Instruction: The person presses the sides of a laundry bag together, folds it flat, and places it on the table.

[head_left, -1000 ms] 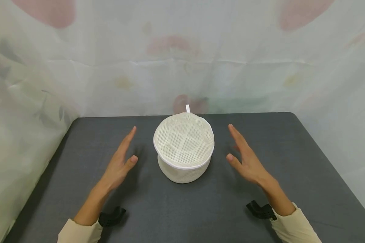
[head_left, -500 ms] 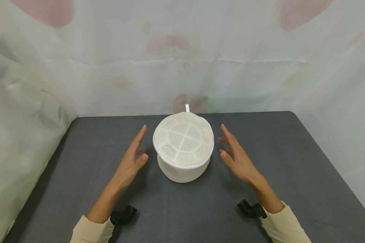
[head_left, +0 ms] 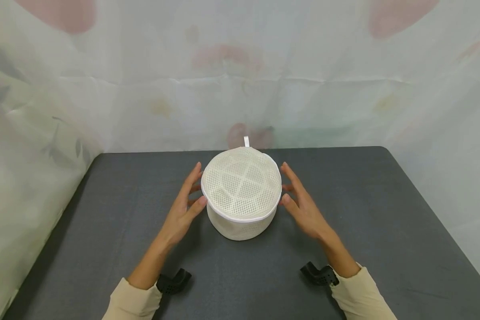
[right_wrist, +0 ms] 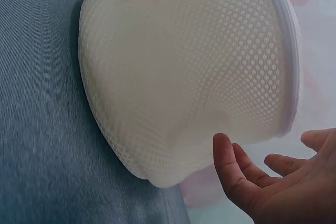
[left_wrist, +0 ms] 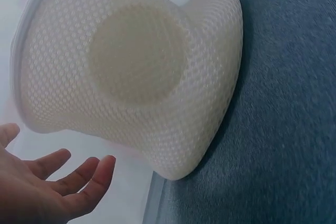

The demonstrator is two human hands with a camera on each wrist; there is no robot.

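Observation:
A round white mesh laundry bag (head_left: 241, 191) stands upright in the middle of a dark grey table (head_left: 344, 249), with a small white loop (head_left: 246, 142) at its far rim. My left hand (head_left: 193, 189) is at its left side and my right hand (head_left: 289, 186) at its right side, both with straight, spread fingers. In the left wrist view the bag (left_wrist: 131, 77) fills the frame and the left hand (left_wrist: 52, 171) lies a small gap away. The right wrist view shows the bag (right_wrist: 184, 77) with the right hand (right_wrist: 265, 169) just clear of its rim.
Pale floral curtain cloth (head_left: 240, 89) hangs behind and to both sides of the table. Black wrist mounts (head_left: 174, 282) (head_left: 318, 274) sit by the cream sleeves. Bare tabletop lies left, right and in front of the bag.
Both hands have moved inward from wide apart to just beside the bag's rim. The bag has not moved.

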